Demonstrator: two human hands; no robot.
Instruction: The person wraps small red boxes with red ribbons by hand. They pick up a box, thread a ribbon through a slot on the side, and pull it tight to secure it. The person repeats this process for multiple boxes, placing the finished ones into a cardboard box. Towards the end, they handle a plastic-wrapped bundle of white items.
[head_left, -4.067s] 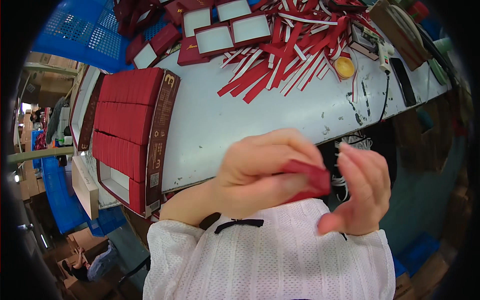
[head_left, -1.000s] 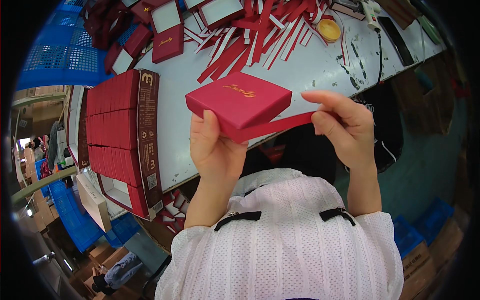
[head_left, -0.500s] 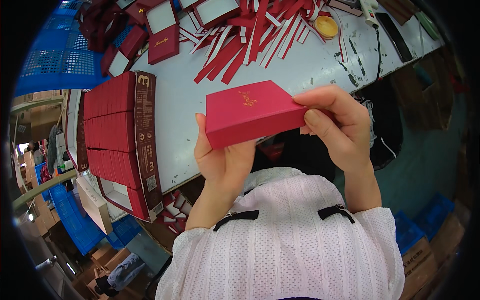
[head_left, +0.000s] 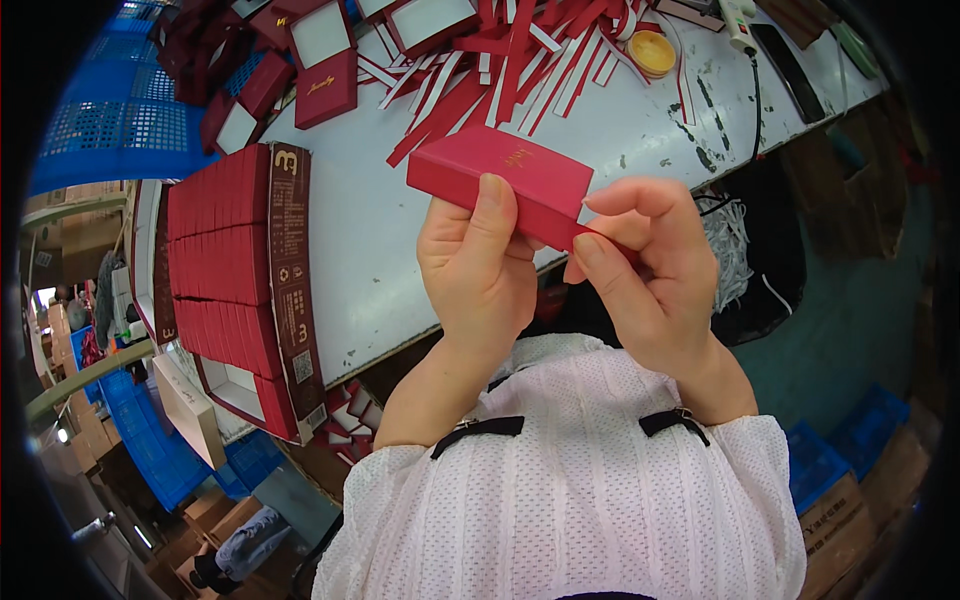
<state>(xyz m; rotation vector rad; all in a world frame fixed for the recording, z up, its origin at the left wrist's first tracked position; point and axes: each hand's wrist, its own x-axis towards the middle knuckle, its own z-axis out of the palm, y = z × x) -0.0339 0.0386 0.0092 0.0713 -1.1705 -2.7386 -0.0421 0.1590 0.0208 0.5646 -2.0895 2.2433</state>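
A flat red jewelry box (head_left: 500, 160) with gold lettering on top is held up over the near edge of the table. My left hand (head_left: 475, 265) is closed round its left part, thumb on the front side and fingers underneath. At the box's right end, my right hand (head_left: 650, 270) is closed, thumb and fingers pinching a small red strip (head_left: 622, 248) that sticks out there. A pale patch shows at that end, next to the right fingertips. The box's underside is hidden.
To the left, a brown carton (head_left: 292, 290) holds rows of red boxes (head_left: 220, 240). Red and white strips (head_left: 500, 80) lie heaped at the back, beside more boxes (head_left: 327, 90) and a round yellow-topped tin (head_left: 652, 53). A power strip (head_left: 738, 25) lies at the far right.
The box has risen and turned, its right end now lower. My left thumb has moved onto its front side. My right fingers have shifted from the box's corner to a strip at its end.
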